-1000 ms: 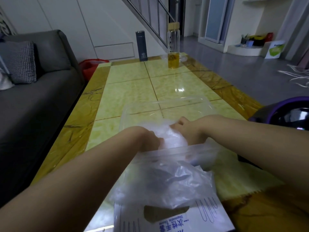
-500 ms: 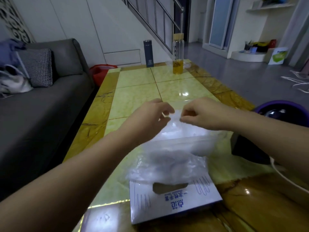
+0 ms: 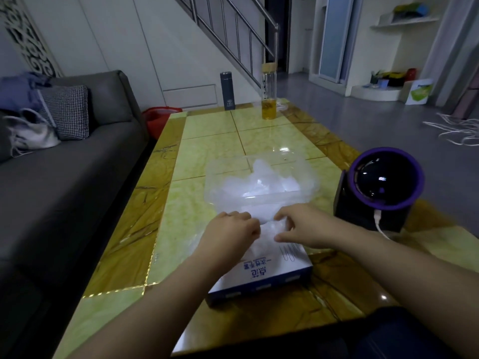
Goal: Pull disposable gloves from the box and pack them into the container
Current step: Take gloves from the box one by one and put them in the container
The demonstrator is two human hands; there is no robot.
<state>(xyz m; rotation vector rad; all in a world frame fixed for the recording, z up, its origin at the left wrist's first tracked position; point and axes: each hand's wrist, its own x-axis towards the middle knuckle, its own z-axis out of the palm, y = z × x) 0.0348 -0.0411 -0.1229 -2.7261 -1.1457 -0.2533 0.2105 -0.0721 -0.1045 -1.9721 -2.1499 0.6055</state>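
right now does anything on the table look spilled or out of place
Nothing spilled or damaged. The gloves in the clear container sit in a loose crumpled heap, not flat. The left hand and right hand pinch another glove over the box.

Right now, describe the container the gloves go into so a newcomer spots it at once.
On the yellow-green tiled table, look just beyond the white-and-blue glove box that lies at the near end. The container is a clear, shallow plastic tub left of the purple-rimmed black gadget. It is the only see-through tub there, with crumpled translucent gloves heaped in it.
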